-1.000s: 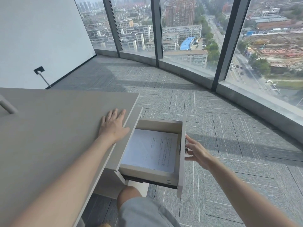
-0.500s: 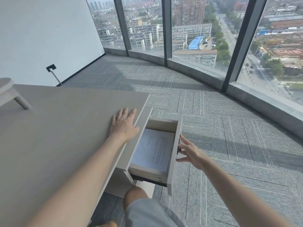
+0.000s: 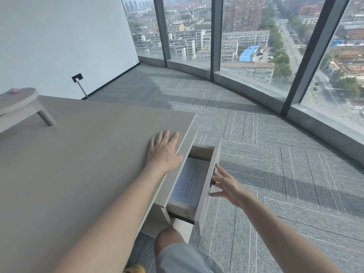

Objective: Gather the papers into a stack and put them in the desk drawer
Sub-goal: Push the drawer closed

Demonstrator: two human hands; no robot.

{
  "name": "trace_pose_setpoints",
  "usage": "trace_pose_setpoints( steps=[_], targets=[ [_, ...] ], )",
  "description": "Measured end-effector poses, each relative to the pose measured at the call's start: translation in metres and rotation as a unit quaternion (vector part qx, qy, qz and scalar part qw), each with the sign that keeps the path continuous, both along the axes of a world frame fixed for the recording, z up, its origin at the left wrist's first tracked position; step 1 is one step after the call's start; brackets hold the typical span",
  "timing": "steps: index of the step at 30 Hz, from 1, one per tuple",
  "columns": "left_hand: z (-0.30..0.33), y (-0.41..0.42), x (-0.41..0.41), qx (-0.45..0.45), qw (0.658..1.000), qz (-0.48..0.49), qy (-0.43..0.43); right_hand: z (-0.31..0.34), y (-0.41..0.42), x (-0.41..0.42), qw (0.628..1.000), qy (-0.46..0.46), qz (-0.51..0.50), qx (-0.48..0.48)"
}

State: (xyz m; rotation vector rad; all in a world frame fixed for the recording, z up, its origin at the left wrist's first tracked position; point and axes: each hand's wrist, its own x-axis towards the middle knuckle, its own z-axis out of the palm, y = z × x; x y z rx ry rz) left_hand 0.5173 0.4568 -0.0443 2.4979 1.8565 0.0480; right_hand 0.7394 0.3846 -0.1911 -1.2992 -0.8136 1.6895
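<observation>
A stack of white printed papers [image 3: 190, 181] lies flat inside the desk drawer [image 3: 206, 186], which sticks out part way from the right side of the pale desk [image 3: 78, 164]. My right hand [image 3: 226, 184] presses with spread fingers against the outer face of the drawer front. My left hand [image 3: 164, 151] rests flat, palm down, on the desktop near its right edge, just above the drawer. Neither hand holds anything.
A small round stand with legs [image 3: 21, 103] sits on the desk at the far left. Grey carpet [image 3: 275, 174] stretches to the right up to floor-to-ceiling windows [image 3: 246, 36]. My knee [image 3: 167, 239] is below the drawer.
The drawer has slid inward toward the desk, with less of the papers showing. My right hand has followed the drawer front leftward. The view has shifted right; the left hand stays put.
</observation>
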Motion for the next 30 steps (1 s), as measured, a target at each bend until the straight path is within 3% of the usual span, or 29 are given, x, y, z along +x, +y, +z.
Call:
trace_pose_setpoints(
  steps=[30],
  targets=[
    [-0.002, 0.000, 0.001, 0.017, 1.000, 0.002, -0.003, 0.007, 0.047, -0.080, 0.999, 0.028, 0.006, -0.033]
  ],
)
